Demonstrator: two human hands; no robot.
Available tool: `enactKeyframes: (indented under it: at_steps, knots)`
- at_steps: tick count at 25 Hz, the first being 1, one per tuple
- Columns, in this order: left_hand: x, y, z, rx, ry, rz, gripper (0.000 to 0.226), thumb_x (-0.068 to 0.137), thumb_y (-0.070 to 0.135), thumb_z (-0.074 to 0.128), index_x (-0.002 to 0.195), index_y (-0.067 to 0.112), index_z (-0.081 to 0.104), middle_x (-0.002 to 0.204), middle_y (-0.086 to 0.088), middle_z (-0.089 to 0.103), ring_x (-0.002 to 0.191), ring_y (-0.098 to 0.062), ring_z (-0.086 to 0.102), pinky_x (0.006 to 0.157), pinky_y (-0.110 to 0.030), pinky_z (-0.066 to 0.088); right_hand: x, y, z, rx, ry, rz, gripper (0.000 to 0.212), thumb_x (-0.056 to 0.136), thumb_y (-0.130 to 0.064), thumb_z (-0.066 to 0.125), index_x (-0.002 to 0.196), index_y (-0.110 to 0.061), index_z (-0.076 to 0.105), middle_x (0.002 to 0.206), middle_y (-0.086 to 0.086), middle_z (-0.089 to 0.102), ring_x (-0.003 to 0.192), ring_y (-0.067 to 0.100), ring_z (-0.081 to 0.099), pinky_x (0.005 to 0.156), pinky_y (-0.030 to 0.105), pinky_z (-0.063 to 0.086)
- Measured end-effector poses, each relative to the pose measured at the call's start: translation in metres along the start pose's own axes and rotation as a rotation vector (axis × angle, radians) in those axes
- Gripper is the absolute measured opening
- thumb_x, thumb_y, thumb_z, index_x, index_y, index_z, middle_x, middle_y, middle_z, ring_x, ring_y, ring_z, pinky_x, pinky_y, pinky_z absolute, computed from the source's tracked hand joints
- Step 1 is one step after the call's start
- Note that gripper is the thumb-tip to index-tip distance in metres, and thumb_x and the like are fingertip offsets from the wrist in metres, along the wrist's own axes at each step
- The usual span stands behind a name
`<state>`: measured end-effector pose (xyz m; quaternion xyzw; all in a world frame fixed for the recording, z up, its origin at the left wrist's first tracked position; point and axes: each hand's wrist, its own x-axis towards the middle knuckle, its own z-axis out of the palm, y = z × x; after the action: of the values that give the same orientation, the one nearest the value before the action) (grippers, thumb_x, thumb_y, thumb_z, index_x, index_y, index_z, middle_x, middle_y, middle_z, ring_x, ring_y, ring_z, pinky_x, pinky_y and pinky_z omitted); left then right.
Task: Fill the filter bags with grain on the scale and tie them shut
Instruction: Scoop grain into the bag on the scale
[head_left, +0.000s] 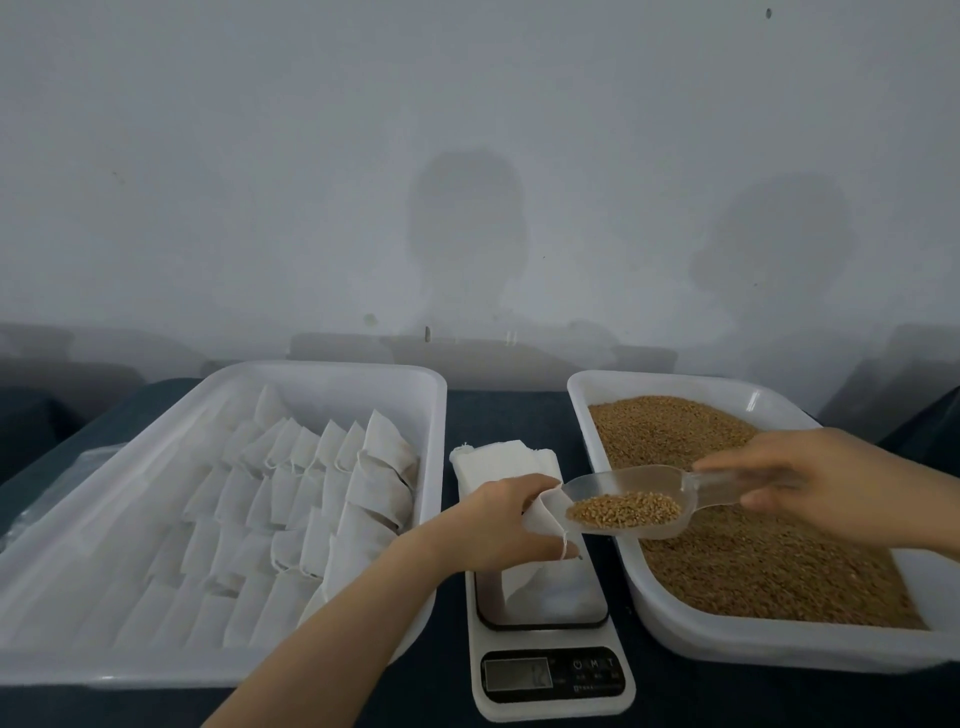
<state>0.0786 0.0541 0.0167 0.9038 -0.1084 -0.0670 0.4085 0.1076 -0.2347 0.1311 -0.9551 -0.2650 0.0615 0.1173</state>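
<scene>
My left hand (498, 525) grips the open mouth of a white filter bag (524, 579) that stands on the platform of a white kitchen scale (550, 670). My right hand (810, 483) holds the handle of a clear plastic scoop (634, 501) loaded with brown grain. The scoop's lip is right at the bag's mouth. A white tray (670, 618) on the right is filled with the same grain. A stack of flat empty bags (498, 462) lies behind the scale.
A large white tray (93, 519) on the left holds several rows of filled, tied bags. Everything sits on a dark cloth-covered table against a pale wall. The scale's display (517, 674) faces me at the front edge.
</scene>
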Motion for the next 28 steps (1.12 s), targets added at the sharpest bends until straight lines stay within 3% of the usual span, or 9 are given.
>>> enactKeyframes:
  at_steps: [4, 9, 13, 20, 24, 28]
  knots:
    - [0.000, 0.000, 0.000, -0.011, 0.006, 0.017, 0.062, 0.079, 0.046, 0.072, 0.134, 0.032, 0.047, 0.125, 0.011, 0.057, 0.115, -0.011, 0.054, 0.102, -0.037, 0.047, 0.006, -0.007, -0.007, -0.098, -0.032, -0.059, 0.054, 0.085, -0.023, 0.065, 0.101, -0.070, 0.045, 0.097, -0.030, 0.057, 0.094, -0.006, 0.054, 0.081, 0.020, 0.044]
    - [0.000, 0.001, 0.000, -0.027, 0.008, 0.015, 0.061, 0.077, 0.047, 0.074, 0.131, 0.031, 0.050, 0.122, 0.012, 0.059, 0.112, -0.010, 0.056, 0.100, -0.036, 0.048, 0.011, -0.018, -0.015, -0.214, -0.046, -0.107, 0.051, 0.087, -0.029, 0.062, 0.096, -0.073, 0.039, 0.092, -0.033, 0.054, 0.090, -0.009, 0.052, 0.077, 0.018, 0.042]
    - [0.000, 0.002, 0.000, -0.042, 0.002, 0.016, 0.057, 0.077, 0.048, 0.074, 0.127, 0.031, 0.053, 0.119, 0.011, 0.060, 0.110, -0.009, 0.056, 0.099, -0.037, 0.049, 0.013, -0.031, -0.022, -0.293, -0.038, -0.129, 0.048, 0.088, -0.031, 0.061, 0.092, -0.074, 0.038, 0.090, -0.034, 0.052, 0.088, -0.007, 0.052, 0.083, 0.022, 0.044]
    - [-0.002, 0.004, -0.001, -0.036, 0.014, 0.025, 0.056, 0.077, 0.047, 0.074, 0.126, 0.031, 0.052, 0.115, 0.011, 0.058, 0.107, -0.008, 0.056, 0.095, -0.032, 0.050, 0.017, -0.055, -0.033, -0.397, -0.071, -0.140, 0.040, 0.090, -0.031, 0.058, 0.115, -0.060, 0.049, 0.083, -0.019, 0.061, 0.076, 0.005, 0.060, 0.066, 0.019, 0.045]
    - [-0.002, 0.004, -0.001, -0.039, 0.027, 0.035, 0.050, 0.077, 0.046, 0.074, 0.120, 0.034, 0.052, 0.111, 0.014, 0.057, 0.101, -0.007, 0.056, 0.086, -0.020, 0.049, 0.018, -0.064, -0.038, -0.456, -0.055, -0.156, 0.037, 0.091, -0.032, 0.056, 0.112, -0.061, 0.051, 0.080, -0.017, 0.061, 0.074, 0.003, 0.058, 0.061, 0.015, 0.032]
    - [-0.002, 0.004, -0.002, -0.045, 0.050, 0.046, 0.047, 0.076, 0.046, 0.075, 0.116, 0.035, 0.051, 0.105, 0.015, 0.057, 0.096, -0.007, 0.058, 0.079, -0.018, 0.049, 0.018, -0.071, -0.041, -0.567, 0.001, -0.202, 0.033, 0.092, -0.033, 0.053, 0.111, -0.060, 0.051, 0.078, -0.016, 0.059, 0.073, -0.001, 0.053, 0.062, 0.013, 0.021]
